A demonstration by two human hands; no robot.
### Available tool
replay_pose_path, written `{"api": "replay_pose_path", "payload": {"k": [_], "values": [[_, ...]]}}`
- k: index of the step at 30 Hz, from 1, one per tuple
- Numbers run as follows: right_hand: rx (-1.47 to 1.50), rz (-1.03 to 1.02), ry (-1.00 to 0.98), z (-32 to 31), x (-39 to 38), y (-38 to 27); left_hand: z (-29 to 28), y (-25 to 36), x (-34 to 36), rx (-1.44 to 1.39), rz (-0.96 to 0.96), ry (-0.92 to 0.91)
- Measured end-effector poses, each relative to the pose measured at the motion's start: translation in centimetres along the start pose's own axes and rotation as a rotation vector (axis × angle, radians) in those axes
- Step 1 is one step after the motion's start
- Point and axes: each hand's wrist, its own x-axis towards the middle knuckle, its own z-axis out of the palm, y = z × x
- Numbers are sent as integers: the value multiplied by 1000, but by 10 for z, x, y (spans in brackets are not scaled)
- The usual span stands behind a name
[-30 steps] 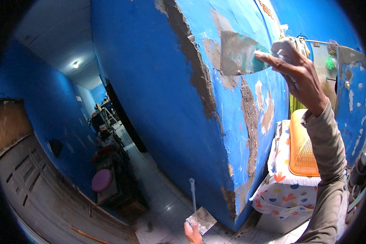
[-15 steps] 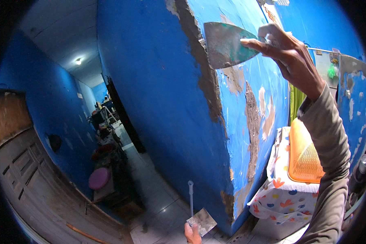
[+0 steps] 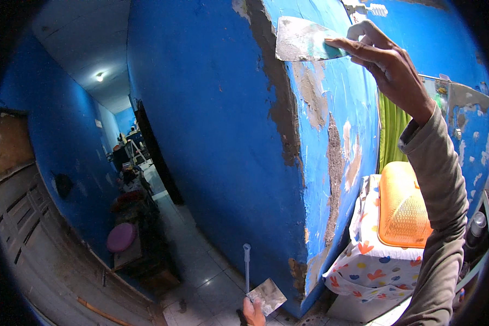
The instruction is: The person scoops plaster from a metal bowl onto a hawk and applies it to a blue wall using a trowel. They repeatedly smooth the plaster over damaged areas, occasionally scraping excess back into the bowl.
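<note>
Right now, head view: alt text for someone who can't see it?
A person's raised right hand holds a wide, smeared blade at the patched corner of a blue wall; whether it touches is unclear. Low in the picture, the left hand holds a small square plate. An orange perforated basket sits at right on a patterned cloth.

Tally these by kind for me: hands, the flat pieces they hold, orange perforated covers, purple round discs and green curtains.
Hands: 2 (left hand, right hand)
Flat pieces held: 2 (square plate in the left, wide blade in the right)
Orange perforated cover: 1
Purple round disc: 1
Green curtain: 1
Total: 7
</note>
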Motion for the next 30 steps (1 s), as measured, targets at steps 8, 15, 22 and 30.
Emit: {"api": "replay_pose_path", "payload": {"k": [8,15,22,30], "values": [[-23,117,-141,-19,-18,-20,13,8,-6,-238,-154,134],[57,302,-89,-30,-29,-53,-6,-25,6,-92,-71,56],[658,818,270,-32,-92,-108,43,63,-19,-35,-100,191],[865,974,268,-17,-131,-139,43,54,-69,-191,-244,323]]}}
